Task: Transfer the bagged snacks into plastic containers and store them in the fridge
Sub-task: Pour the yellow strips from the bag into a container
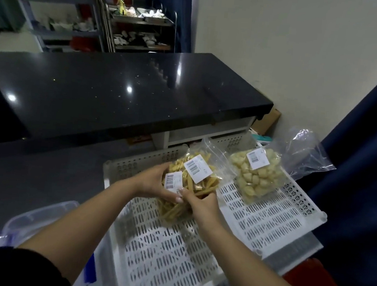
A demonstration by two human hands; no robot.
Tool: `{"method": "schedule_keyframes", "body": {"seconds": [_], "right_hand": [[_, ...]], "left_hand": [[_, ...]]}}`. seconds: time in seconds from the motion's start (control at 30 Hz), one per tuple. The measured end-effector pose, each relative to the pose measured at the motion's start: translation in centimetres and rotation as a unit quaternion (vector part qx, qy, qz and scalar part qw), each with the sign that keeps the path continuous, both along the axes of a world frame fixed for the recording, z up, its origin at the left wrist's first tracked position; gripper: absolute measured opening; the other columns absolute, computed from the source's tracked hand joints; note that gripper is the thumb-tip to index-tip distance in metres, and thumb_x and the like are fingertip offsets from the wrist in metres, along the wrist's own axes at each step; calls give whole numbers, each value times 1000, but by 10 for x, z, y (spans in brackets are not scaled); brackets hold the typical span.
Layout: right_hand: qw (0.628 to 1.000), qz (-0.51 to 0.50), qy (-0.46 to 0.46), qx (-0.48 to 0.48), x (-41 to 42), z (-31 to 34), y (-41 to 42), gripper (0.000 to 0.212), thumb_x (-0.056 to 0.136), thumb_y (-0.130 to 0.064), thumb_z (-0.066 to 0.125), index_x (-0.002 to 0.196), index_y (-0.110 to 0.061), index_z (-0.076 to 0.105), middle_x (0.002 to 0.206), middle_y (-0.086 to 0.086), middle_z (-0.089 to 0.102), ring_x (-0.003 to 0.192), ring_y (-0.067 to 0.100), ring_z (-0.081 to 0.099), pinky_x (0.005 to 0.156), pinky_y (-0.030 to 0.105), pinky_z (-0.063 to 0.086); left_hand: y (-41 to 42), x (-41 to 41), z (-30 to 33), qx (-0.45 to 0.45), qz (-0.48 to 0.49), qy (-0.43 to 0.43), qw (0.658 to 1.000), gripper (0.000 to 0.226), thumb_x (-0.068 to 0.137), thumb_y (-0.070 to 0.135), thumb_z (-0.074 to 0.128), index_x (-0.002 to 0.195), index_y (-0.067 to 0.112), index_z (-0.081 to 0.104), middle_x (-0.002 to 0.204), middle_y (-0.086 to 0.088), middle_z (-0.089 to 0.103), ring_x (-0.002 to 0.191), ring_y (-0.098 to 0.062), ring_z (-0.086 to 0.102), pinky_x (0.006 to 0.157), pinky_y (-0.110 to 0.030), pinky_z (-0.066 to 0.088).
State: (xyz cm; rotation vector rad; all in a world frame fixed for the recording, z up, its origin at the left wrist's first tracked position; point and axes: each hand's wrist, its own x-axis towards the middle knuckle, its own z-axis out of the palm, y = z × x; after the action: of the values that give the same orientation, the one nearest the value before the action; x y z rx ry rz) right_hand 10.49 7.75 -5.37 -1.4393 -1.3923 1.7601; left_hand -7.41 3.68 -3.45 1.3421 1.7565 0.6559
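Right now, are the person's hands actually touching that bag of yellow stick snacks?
Touching. The head view shows the left hand wrapped around the bag of stick snacks from the left, and the right hand gripping its near edge.

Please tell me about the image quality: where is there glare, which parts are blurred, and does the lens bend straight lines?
Head view: ceiling lights glare as bright spots on the black countertop; the shelves behind it are soft and blurred; the wide lens bows the countertop edge and stretches the forearms; both hands, left hand and right hand, and the bag of stick snacks in the white basket look fairly sharp, in dim light.
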Motion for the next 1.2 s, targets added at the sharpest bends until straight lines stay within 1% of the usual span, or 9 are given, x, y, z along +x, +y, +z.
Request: {"method": "schedule_keyframes", "body": {"seconds": [0.1, 0.23, 0.4, 0.5, 0.63, 0.83, 0.93, 1.07, 1.2], "right_hand": [[999, 0, 36, 11, 3, 2, 3, 91, 43, -51, 88, 122, -25, 51, 109, -4, 72, 99, 17, 69, 88, 43, 58], [995, 36, 86, 43, 9, 18, 4, 74, 58, -38, 90, 122, -27, 53, 112, -3, 72, 102, 17, 69, 88, 45, 58], [978, 121, 162, 47, 13, 56, -5, 54, 74, -14, 84, 118, -23, 55, 113, -1, 71, 99, 15, 71, 82, 36, 59], [962, 195, 189, 41, 11, 76, -23, 55, 75, -9, 82, 118, -27, 56, 113, -3, 70, 102, 15, 70, 81, 35, 60], [941, 283, 179, 39, 0, 82, -54, 69, 67, -17, 88, 126, -30, 54, 121, 0, 66, 113, 22, 65, 90, 47, 57], [900, 413, 135, 34, -15, 68, -122, 77, 65, -29, 89, 129, -40, 47, 124, -7, 63, 113, 14, 64, 92, 42, 56], [882, 456, 112, 35, -19, 58, -156, 79, 73, -27, 86, 135, -38, 38, 125, -13, 63, 114, 4, 62, 96, 37, 55], [862, 500, 84, 9, -19, 47, -189, 72, 80, -34, 79, 137, -37, 35, 119, -18, 67, 108, 2, 65, 80, 29, 59], [854, 520, 25, 9, -27, 42, -207, 59, 82, -49, 70, 131, -45, 37, 116, -11, 67, 97, 12, 70, 71, 35, 62]], "left_hand": [[-8, 11, 5, 56, 33, -12, 998, 84, 59, 34, 92, 127, 39, 42, 115, 22, 56, 106, 1, 57, 87, -20, 49], [-29, 18, 23, 110, 70, -32, 991, 85, 57, 38, 93, 130, 34, 49, 115, 17, 64, 103, 1, 64, 88, -29, 57], [-77, 5, 62, 111, 117, -14, 987, 80, 53, 64, 81, 123, 39, 53, 119, 14, 60, 108, -5, 61, 88, -33, 57], [-115, 0, 82, 110, 137, -18, 984, 81, 49, 69, 80, 121, 43, 53, 119, 14, 58, 109, -6, 61, 87, -33, 57], [-168, 10, 93, 97, 134, -71, 984, 91, 60, 44, 85, 136, 42, 36, 125, 21, 60, 115, -4, 61, 87, -26, 56], [-252, 36, 76, 117, 264, -84, 954, 107, 64, 26, 90, 147, 27, 21, 117, 32, 60, 109, 20, 52, 79, -2, 45], [-293, 44, 58, 114, 263, -109, 952, 117, 66, 29, 88, 153, 28, 8, 130, 36, 52, 121, 9, 52, 89, -7, 45], [-331, 57, 45, 97, 306, -161, 933, 99, 58, 51, 85, 137, 42, 27, 124, 38, 55, 117, 8, 55, 89, -13, 50], [-348, 59, 32, 53, 343, -226, 910, 78, 72, 43, 81, 132, 46, 31, 119, 20, 65, 110, -4, 64, 85, -26, 56]]}}
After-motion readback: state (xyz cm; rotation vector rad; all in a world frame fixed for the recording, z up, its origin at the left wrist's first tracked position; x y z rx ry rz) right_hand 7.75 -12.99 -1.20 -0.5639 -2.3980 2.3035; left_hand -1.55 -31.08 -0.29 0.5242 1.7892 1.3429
